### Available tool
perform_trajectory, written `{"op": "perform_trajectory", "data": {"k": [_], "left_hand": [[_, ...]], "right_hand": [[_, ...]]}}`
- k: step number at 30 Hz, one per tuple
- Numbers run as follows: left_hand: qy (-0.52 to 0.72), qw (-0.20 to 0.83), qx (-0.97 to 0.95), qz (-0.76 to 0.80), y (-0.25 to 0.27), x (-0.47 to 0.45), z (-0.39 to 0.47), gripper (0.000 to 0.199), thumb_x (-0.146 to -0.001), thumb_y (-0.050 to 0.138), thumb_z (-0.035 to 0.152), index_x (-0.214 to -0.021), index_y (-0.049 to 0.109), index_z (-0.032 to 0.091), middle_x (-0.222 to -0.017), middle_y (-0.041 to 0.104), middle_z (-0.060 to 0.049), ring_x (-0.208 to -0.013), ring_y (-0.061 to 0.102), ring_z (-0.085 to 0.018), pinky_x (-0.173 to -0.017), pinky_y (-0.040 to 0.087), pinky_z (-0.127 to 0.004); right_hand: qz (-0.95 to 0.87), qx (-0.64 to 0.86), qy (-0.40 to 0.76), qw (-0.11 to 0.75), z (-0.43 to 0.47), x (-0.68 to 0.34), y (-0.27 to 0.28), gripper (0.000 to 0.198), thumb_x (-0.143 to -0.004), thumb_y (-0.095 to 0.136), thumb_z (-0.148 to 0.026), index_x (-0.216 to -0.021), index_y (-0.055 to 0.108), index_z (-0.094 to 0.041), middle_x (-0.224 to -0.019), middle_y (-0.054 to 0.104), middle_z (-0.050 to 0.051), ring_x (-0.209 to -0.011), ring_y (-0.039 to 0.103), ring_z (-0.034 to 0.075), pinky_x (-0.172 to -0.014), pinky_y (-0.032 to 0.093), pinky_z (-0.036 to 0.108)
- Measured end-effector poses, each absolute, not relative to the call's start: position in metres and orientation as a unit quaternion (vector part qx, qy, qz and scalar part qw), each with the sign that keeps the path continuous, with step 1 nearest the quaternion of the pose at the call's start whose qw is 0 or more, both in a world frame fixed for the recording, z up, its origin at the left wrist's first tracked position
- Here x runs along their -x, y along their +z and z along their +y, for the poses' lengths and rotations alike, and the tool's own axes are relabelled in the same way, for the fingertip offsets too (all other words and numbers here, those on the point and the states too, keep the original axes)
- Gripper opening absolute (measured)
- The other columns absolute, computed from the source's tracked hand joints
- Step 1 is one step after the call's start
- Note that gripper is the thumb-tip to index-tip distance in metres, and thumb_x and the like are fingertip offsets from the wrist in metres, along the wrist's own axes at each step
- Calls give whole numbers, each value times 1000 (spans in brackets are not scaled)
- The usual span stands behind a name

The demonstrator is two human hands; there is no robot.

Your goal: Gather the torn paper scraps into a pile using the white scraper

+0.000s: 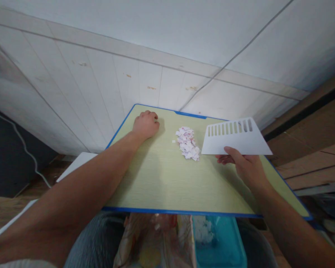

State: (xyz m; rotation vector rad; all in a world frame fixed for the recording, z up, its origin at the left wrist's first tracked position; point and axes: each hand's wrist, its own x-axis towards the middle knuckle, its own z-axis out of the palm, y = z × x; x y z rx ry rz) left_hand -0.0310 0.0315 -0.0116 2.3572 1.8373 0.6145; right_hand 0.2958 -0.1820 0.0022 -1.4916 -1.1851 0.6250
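Note:
My right hand (244, 163) grips the near edge of a white sheet with a row of slots (234, 143), thumb on top and fingers underneath. The sheet is held over the right part of the table, its slots toward the wall. Just left of it lies a pile of small torn paper pieces (188, 143), with one loose scrap (173, 141) beside it. My left hand (146, 124) rests on the table's far left part, fingers curled in; nothing shows in it, though its underside is hidden. It is apart from the pile.
The pale yellow table (162, 182) has a blue rim and stands near a white panelled wall (100, 78). Below its front edge are a teal bin (220, 253) with white scraps in it and a clear plastic bag (159, 242). Wooden furniture (315, 134) stands at right.

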Motion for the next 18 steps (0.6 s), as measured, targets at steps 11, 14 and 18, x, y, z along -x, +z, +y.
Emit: {"op": "perform_trajectory", "data": {"k": [11,14,18], "left_hand": [[205,55,-767,606,-12,31,33,45,-110,61,23,-146,86,20,-163,78,-22,-159,69,-42,-138,57,-57],[206,55,-768,604,-13,31,35,44,-110,60,23,-145,87,20,-163,79,-23,-159,69,-43,-137,57,-59],[210,61,-765,606,-14,31,36,43,-110,61,23,-145,87,22,-162,78,-21,-159,69,-42,-138,57,-57]], "right_hand": [[-516,662,205,503,-218,-293,-2,32,-94,88,-60,-80,85,-31,-78,87,8,-64,80,34,-65,71,49],[-522,674,193,485,-240,-295,-6,36,-101,82,-55,-74,84,-33,-79,87,7,-72,82,35,-78,75,51],[-554,667,198,456,-259,-291,-10,46,-107,79,-57,-67,81,-34,-81,87,9,-86,85,38,-96,77,54]]}}
